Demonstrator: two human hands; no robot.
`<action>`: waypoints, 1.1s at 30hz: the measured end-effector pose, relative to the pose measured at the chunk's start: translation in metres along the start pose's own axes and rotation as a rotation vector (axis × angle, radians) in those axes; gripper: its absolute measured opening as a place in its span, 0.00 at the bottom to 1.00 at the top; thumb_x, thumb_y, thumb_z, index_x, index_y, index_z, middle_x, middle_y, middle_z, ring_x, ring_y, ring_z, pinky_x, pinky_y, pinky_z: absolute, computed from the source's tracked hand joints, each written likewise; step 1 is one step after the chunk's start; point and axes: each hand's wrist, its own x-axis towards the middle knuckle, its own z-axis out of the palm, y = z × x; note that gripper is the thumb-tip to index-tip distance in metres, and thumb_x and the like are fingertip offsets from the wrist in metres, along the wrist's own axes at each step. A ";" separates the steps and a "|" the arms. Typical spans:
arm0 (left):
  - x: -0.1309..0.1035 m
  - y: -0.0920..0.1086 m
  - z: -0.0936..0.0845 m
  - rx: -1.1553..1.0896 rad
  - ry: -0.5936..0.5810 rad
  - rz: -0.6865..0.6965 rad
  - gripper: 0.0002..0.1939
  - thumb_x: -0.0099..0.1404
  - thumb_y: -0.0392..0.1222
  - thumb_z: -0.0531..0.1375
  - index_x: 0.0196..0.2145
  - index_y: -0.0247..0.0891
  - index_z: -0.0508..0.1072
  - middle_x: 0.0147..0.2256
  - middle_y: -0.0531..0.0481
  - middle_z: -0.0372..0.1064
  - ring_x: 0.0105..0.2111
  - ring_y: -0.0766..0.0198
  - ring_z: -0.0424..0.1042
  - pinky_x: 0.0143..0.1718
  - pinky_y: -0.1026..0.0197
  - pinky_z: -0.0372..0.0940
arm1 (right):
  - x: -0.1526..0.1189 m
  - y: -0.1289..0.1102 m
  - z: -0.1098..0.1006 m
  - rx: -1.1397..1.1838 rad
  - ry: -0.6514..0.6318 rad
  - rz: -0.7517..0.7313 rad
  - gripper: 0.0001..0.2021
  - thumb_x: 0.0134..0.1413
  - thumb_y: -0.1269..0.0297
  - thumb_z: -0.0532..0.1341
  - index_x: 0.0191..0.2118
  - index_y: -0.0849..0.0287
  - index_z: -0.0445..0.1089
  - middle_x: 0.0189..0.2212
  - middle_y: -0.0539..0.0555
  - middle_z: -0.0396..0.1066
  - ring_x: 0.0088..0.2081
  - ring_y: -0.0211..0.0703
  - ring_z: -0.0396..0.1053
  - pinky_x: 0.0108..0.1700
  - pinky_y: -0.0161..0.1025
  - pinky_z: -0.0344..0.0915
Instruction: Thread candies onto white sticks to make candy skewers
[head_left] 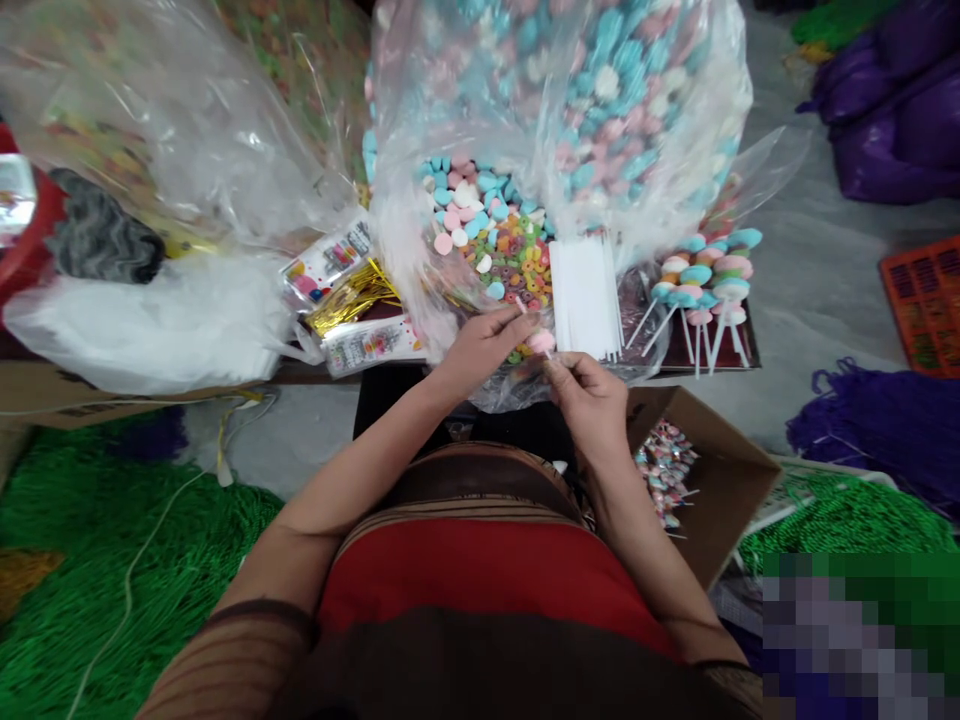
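A white stick with a pink candy (541, 341) threaded on it is between my two hands, low over the table's front edge. My left hand (491, 345) pinches the upper left end, where the stick's tip shows. My right hand (590, 395) has thumb and finger closed on the lower end. Just beyond them lie gummy rings (525, 250) and pink, blue and white candies (469, 205) in an open clear bag. To their right is a stack of white sticks (585, 295). Several threaded candy sticks (697, 273) rest at the table's right end.
Large candy bags (637, 100) fill the back. Gold ties (352, 300) and printed packets (367, 345) lie left of the hands. A cardboard box (731, 470) with wrapped candy stands below right. Green strands (67, 610) cover the floor at left.
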 end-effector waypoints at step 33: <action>0.082 -0.009 -0.046 1.233 0.261 0.120 0.09 0.70 0.38 0.58 0.45 0.38 0.76 0.45 0.38 0.77 0.51 0.47 0.73 0.56 0.50 0.63 | 0.008 -0.009 0.006 0.387 -0.054 0.081 0.22 0.53 0.44 0.72 0.27 0.57 0.69 0.18 0.43 0.64 0.17 0.29 0.49 0.19 0.32 0.44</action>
